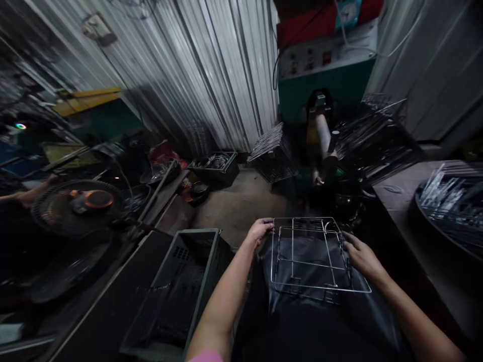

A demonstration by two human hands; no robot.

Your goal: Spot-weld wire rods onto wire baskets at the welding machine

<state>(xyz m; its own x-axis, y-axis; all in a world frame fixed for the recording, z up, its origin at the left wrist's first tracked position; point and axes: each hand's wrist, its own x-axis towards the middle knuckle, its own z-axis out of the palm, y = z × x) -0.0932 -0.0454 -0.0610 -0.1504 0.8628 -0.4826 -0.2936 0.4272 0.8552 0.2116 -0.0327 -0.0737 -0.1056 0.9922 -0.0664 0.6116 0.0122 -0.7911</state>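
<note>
A rectangular wire rack (311, 262) of thin shiny rods, with crossbars and small bent wire loops along its near side, is held over a dark apron on my lap. My left hand (260, 231) is closed on the rack's far left corner, thumb along the wire. At the right side of the rack, my right hand (361, 255) grips the frame with its fingers partly hidden behind the rods. Beyond the rack stands a machine with a pale cylindrical arm (323, 131) and a dark lower part in shadow.
On my left is a grey-green plastic crate (213, 261) with dark wire pieces inside. Stacked wire racks (272, 151) stand left of the machine. A round tub (424, 211) of metal rods sits at right. A fan (92, 200) and another person's arm (37, 191) are far left.
</note>
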